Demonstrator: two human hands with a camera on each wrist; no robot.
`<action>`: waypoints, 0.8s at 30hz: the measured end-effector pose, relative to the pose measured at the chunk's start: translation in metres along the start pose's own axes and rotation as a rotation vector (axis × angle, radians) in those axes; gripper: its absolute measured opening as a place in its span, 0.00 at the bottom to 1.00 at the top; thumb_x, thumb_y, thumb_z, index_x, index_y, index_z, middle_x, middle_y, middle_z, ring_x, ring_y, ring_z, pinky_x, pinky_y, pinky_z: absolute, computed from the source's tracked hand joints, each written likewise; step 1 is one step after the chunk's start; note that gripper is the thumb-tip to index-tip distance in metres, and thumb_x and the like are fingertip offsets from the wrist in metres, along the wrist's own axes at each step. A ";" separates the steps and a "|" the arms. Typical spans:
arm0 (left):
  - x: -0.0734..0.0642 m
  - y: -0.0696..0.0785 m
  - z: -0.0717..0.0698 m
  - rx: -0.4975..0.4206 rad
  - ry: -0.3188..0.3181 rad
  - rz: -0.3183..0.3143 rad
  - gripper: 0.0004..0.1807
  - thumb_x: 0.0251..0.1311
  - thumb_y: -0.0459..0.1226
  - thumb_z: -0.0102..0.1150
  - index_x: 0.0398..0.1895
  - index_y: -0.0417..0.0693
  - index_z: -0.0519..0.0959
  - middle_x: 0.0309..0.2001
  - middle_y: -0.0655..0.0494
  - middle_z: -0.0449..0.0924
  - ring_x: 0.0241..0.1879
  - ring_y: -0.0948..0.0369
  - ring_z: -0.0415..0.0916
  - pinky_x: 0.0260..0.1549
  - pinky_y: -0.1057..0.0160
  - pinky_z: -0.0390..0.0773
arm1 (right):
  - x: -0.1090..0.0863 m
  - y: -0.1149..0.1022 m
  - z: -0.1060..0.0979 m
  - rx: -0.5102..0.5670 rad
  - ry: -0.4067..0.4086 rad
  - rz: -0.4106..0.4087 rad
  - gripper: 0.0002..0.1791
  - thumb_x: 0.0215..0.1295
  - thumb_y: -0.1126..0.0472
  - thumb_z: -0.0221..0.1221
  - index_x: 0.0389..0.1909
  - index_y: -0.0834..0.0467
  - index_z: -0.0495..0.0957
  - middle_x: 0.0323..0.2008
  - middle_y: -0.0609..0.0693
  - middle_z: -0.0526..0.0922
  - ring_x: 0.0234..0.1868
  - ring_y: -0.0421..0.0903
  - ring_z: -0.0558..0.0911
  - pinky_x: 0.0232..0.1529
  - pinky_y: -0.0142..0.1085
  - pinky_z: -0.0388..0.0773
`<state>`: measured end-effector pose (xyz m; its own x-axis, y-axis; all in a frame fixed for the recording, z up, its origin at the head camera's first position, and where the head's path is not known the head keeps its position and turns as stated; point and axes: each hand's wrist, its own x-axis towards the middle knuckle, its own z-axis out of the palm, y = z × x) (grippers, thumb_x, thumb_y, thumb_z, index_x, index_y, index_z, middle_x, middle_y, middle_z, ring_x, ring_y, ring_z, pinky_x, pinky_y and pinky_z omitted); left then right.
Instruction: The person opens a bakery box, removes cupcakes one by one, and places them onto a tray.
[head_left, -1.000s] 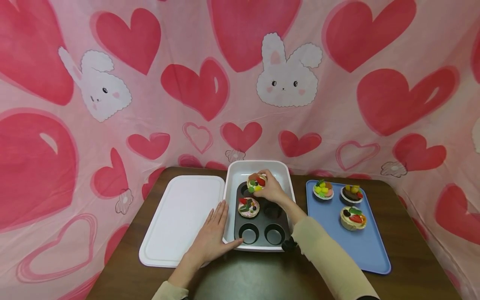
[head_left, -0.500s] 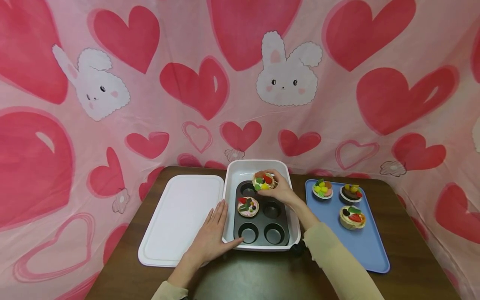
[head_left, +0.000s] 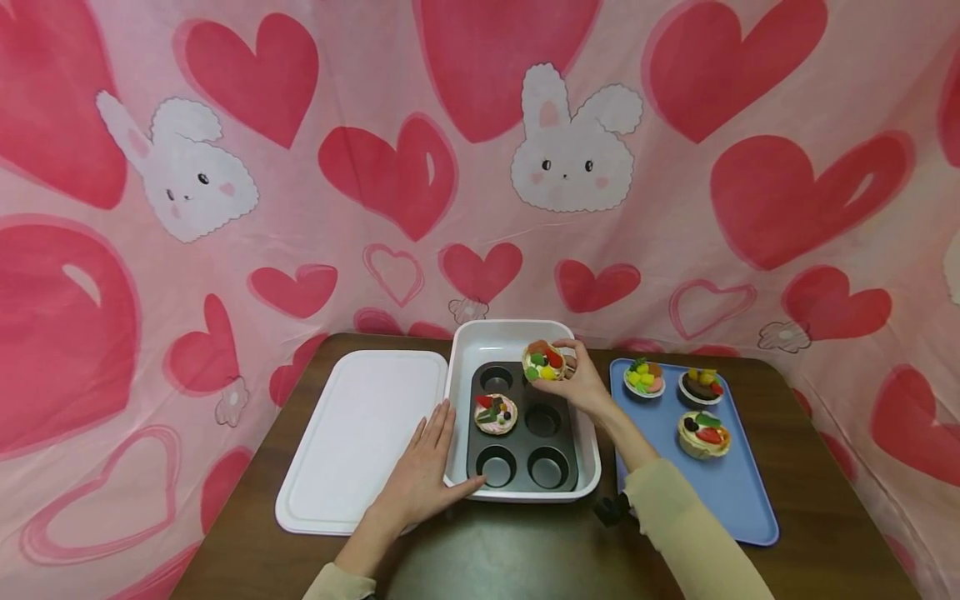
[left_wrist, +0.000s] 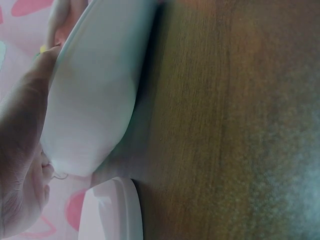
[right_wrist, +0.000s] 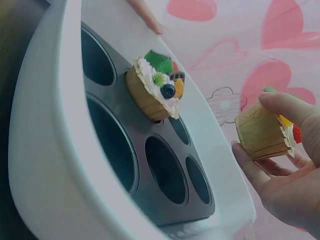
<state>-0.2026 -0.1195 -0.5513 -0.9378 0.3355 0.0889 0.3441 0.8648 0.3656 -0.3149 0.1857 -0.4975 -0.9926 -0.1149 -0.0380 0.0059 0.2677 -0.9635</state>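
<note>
My right hand [head_left: 587, 383] grips a fruit-topped tart [head_left: 543, 362] by its sides, held above the far right of a dark muffin pan [head_left: 522, 456]. In the right wrist view the tart's pale pleated cup [right_wrist: 260, 132] shows between thumb and fingers, clear of the pan. Another fruit tart [head_left: 496, 414] sits in the pan's middle left cup. The pan lies inside a deep white bin [head_left: 480, 337]. My left hand [head_left: 423, 471] rests with straight fingers against the bin's left wall and near corner; the left wrist view shows it along the bin's rim.
A white lid [head_left: 367, 442] lies flat on the dark wooden table [head_left: 480, 558], left of the bin. At the right, a blue tray [head_left: 723, 492] bears a yellow-topped tart [head_left: 644, 379], a chocolate one [head_left: 701, 387] and a berry one [head_left: 704, 435]. A patterned pink cloth hangs behind.
My right hand has lifted the tart away from the far left cup and moved it to the right. That cup now shows bare. The left hand stays in place.
</note>
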 end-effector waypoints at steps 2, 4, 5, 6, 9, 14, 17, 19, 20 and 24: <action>0.000 0.000 0.000 -0.003 0.004 0.001 0.68 0.61 0.76 0.60 0.90 0.40 0.50 0.91 0.44 0.46 0.91 0.47 0.48 0.89 0.41 0.53 | -0.001 0.002 -0.003 0.007 0.010 -0.003 0.45 0.67 0.64 0.73 0.78 0.58 0.57 0.73 0.71 0.73 0.73 0.68 0.74 0.80 0.63 0.73; 0.000 0.000 0.000 -0.006 0.006 0.001 0.68 0.61 0.76 0.61 0.90 0.40 0.50 0.91 0.44 0.46 0.91 0.47 0.48 0.89 0.41 0.53 | -0.003 0.003 -0.005 0.012 0.020 -0.007 0.44 0.67 0.64 0.73 0.77 0.60 0.57 0.72 0.70 0.75 0.71 0.65 0.77 0.77 0.54 0.77; 0.000 0.000 0.000 -0.006 0.006 0.002 0.69 0.61 0.76 0.61 0.90 0.40 0.50 0.91 0.44 0.45 0.91 0.47 0.48 0.89 0.41 0.53 | -0.004 0.004 -0.007 0.017 0.022 -0.010 0.44 0.67 0.64 0.73 0.76 0.60 0.57 0.71 0.70 0.76 0.70 0.64 0.78 0.75 0.48 0.79; 0.000 0.000 0.000 -0.006 0.005 0.002 0.69 0.62 0.76 0.61 0.90 0.40 0.50 0.92 0.44 0.45 0.91 0.47 0.48 0.89 0.41 0.53 | -0.005 0.004 -0.009 0.023 0.024 -0.014 0.43 0.68 0.64 0.73 0.76 0.61 0.57 0.71 0.70 0.76 0.68 0.63 0.79 0.72 0.42 0.80; 0.000 0.000 0.000 -0.006 0.003 0.002 0.69 0.62 0.76 0.60 0.90 0.40 0.50 0.92 0.44 0.45 0.91 0.47 0.47 0.89 0.41 0.53 | -0.008 0.005 -0.015 0.041 0.020 -0.019 0.43 0.69 0.65 0.72 0.77 0.62 0.57 0.71 0.70 0.77 0.66 0.60 0.81 0.62 0.27 0.79; 0.000 0.000 0.001 -0.011 0.003 -0.003 0.69 0.61 0.76 0.61 0.90 0.40 0.50 0.92 0.45 0.44 0.91 0.47 0.47 0.89 0.42 0.52 | -0.016 0.004 -0.026 0.036 0.006 -0.010 0.44 0.71 0.63 0.71 0.79 0.61 0.54 0.72 0.70 0.75 0.67 0.58 0.80 0.56 0.20 0.78; 0.000 0.000 0.001 -0.017 -0.003 -0.008 0.68 0.61 0.75 0.62 0.91 0.41 0.49 0.92 0.46 0.44 0.91 0.47 0.46 0.89 0.42 0.52 | -0.023 0.004 -0.034 0.027 0.008 -0.004 0.44 0.72 0.64 0.71 0.79 0.61 0.54 0.73 0.69 0.74 0.68 0.59 0.79 0.55 0.19 0.78; 0.000 0.000 0.001 -0.021 -0.008 -0.012 0.68 0.61 0.74 0.62 0.91 0.41 0.49 0.92 0.46 0.44 0.91 0.47 0.46 0.89 0.42 0.51 | -0.028 0.005 -0.040 0.026 0.008 -0.004 0.44 0.73 0.64 0.70 0.79 0.61 0.52 0.74 0.70 0.72 0.70 0.62 0.78 0.54 0.19 0.79; 0.000 0.000 0.001 -0.023 -0.009 -0.013 0.68 0.62 0.75 0.62 0.91 0.41 0.49 0.92 0.46 0.44 0.91 0.47 0.46 0.89 0.42 0.51 | -0.029 0.006 -0.043 0.032 0.014 -0.002 0.44 0.73 0.65 0.70 0.79 0.61 0.52 0.75 0.70 0.71 0.71 0.63 0.77 0.54 0.18 0.78; 0.000 0.000 0.001 -0.021 -0.011 -0.014 0.69 0.61 0.76 0.60 0.91 0.42 0.49 0.92 0.46 0.43 0.91 0.47 0.46 0.89 0.42 0.51 | -0.035 0.012 -0.056 0.013 0.046 0.011 0.45 0.72 0.64 0.70 0.78 0.61 0.51 0.76 0.71 0.68 0.74 0.65 0.75 0.53 0.16 0.78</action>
<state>-0.2023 -0.1190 -0.5522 -0.9420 0.3275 0.0732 0.3295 0.8616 0.3862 -0.2866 0.2468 -0.4923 -0.9970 -0.0682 -0.0364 0.0178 0.2564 -0.9664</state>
